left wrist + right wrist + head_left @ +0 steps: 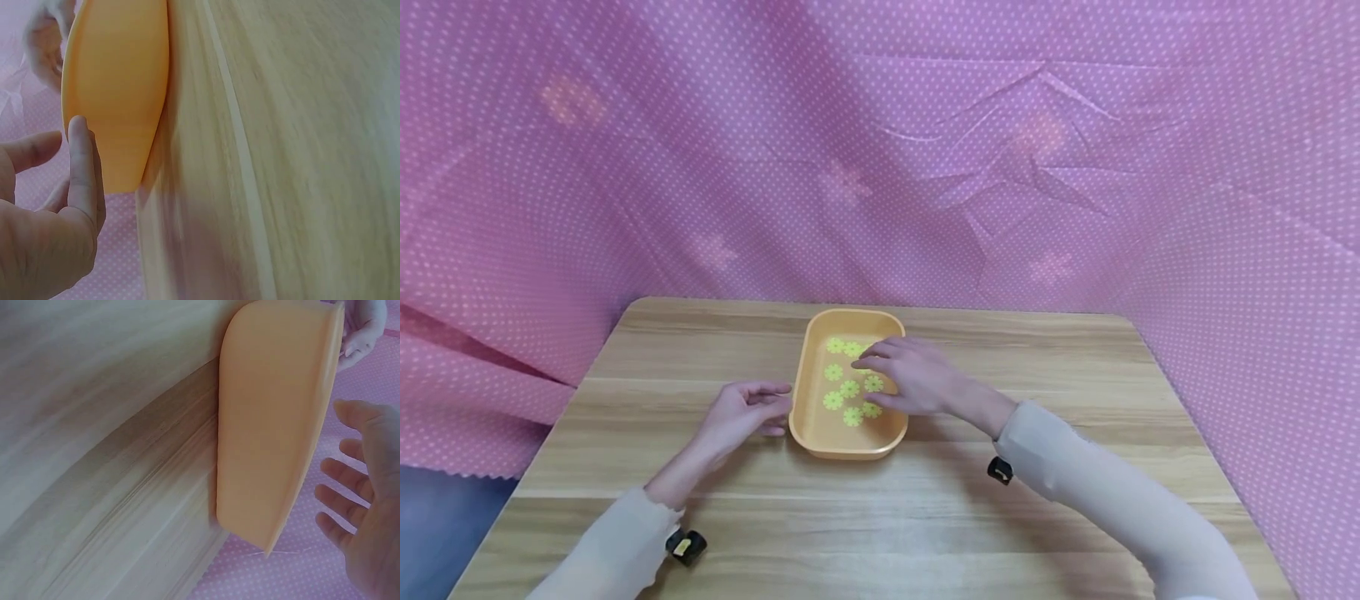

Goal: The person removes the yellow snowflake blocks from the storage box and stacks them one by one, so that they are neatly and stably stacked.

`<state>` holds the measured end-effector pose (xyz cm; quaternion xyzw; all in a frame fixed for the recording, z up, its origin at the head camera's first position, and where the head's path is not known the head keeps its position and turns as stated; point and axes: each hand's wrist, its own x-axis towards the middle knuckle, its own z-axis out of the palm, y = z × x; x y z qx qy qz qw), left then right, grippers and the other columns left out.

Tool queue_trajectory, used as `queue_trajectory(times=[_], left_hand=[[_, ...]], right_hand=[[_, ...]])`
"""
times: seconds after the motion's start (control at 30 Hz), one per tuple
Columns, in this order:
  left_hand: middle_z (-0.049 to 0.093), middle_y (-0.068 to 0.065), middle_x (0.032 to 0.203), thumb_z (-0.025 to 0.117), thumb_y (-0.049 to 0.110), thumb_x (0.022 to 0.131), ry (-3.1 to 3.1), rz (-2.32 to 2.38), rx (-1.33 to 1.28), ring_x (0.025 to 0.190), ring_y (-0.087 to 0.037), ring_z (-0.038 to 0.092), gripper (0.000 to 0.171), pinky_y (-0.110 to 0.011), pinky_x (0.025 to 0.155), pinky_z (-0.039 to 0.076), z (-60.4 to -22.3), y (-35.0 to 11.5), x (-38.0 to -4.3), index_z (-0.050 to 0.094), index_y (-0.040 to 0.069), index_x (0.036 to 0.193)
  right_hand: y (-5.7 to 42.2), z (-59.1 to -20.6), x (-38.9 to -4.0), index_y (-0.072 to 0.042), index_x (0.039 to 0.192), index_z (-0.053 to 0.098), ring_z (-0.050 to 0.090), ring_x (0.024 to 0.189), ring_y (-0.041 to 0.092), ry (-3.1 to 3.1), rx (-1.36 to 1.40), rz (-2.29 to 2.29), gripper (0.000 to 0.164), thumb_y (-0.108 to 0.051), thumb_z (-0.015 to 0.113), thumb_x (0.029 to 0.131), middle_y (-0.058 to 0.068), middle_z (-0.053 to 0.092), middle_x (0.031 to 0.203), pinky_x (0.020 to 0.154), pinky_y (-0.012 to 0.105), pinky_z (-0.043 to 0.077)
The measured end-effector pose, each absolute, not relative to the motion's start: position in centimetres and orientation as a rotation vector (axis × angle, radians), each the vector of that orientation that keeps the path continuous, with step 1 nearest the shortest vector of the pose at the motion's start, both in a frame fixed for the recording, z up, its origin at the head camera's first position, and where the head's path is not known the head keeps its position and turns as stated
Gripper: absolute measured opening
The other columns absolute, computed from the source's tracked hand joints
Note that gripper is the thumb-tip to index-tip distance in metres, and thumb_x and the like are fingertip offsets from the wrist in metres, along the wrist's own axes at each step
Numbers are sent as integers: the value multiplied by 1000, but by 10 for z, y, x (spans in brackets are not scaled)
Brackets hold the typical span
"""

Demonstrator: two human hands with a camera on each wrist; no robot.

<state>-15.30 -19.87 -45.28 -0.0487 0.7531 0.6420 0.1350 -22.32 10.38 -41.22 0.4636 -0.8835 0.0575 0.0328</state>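
An orange rectangular tub point(808, 425) with rounded corners stands on the table, several yellow-green flower shapes point(832, 400) spread over its floor. Beside its left wall is my left hand point(741, 417), fingers fairly straight and fingertips right at the rim; nothing shows in its grasp. Over the tub's right side reaches my right hand point(917, 375), hiding part of the rim and some of the flowers. In the right wrist view its fingers point(347, 478) are spread and loosely bent above the rim, with nothing between them. The tub's outer wall point(122, 81) fills the middle of the left wrist view.
The wood-grain table point(925, 517) extends around the tub on all sides. Pink dotted cloth point(880, 167) hangs behind the table and along both sides. A black wrist device point(687, 547) sits at the left sleeve, another wrist device point(1000, 470) at the right.
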Motion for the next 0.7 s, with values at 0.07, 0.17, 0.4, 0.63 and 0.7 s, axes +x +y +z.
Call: queue_trajectory(times=[0.07, 0.17, 0.4, 0.63, 0.7], left_hand=[[73, -27, 117, 71, 4, 97, 2163, 1870, -151, 81, -11, 74, 45, -29, 78, 70, -454, -198, -154, 58, -13, 138], [75, -22, 113, 71, 2, 97, 2144, 1882, -164, 82, -12, 75, 46, -28, 79, 70, -454, -196, -154, 58, -13, 138], [76, -14, 107, 71, 0, 96, 2140, 1895, -172, 86, -11, 75, 46, -28, 81, 70, -455, -194, -153, 57, -14, 138], [75, -20, 111, 73, 3, 96, 2172, 1883, -131, 86, -11, 75, 48, -28, 80, 70, -457, -191, -149, 58, -14, 138], [75, -22, 113, 73, 4, 97, 2184, 1879, -113, 86, -11, 75, 48, -28, 79, 70, -456, -190, -148, 57, -14, 139]], right_hand=[[99, -414, -227, -19, 143, 64, 63, 133, 24, -2734, 1456, 160, 52, -46, 70, 99, 2, 69, 141, 120, 43, 52], [93, -417, -233, -19, 141, 65, 63, 132, 25, -2770, 1492, 167, 49, -43, 72, 99, 3, 69, 140, 120, 44, 52], [79, -420, -242, -17, 140, 67, 63, 132, 26, -2881, 1514, 146, 47, -38, 74, 98, 4, 69, 141, 120, 45, 51], [71, -427, -251, -18, 138, 69, 65, 127, 25, -2955, 1518, 47, 46, -40, 74, 98, 3, 70, 140, 113, 44, 55], [70, -429, -253, -19, 137, 69, 67, 123, 23, -2963, 1521, 28, 46, -42, 75, 98, 2, 72, 137, 109, 43, 56]])
